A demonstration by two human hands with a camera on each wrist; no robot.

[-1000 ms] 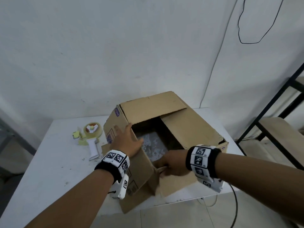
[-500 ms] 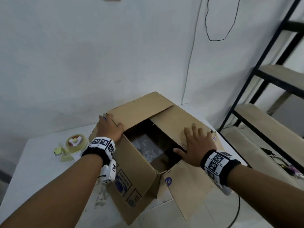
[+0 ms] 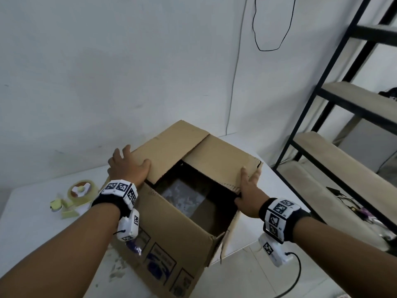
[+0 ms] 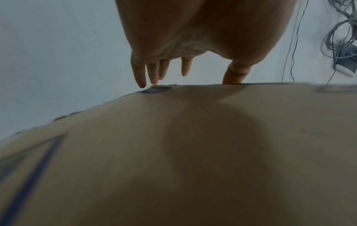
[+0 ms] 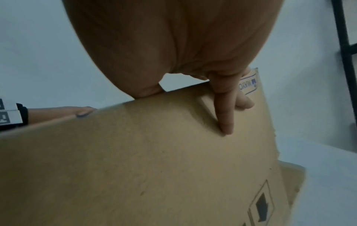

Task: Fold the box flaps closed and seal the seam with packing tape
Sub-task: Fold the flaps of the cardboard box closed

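Observation:
The brown cardboard box (image 3: pixel 178 231) stands on the white table (image 3: pixel 34 233) with its top partly uncovered and a dark inside showing. The far flap (image 3: pixel 171 145) and the right flap (image 3: pixel 217 160) lean inward over the opening. My left hand (image 3: pixel 126 168) rests on the far flap's left corner, thumb on top, its straight fingers (image 4: pixel 152 73) reaching past the box edge. My right hand (image 3: pixel 249 188) holds the right flap's near edge, thumb on the inner side, fingers (image 5: pixel 225 110) flat on the outer face. A yellow tape dispenser (image 3: pixel 78 191) lies left of the box.
A black metal rack with beige shelves (image 3: pixel 348 104) stands close on the right. The white wall (image 3: pixel 107 72) rises just behind the box. A black cable (image 3: pixel 297 274) hangs below my right wrist near the table's front edge. Cardboard crumbs lie on the table beside the box.
My right hand left the top of the right flap and now holds its near edge with the thumb inside. My left hand slid further over the far flap's left corner.

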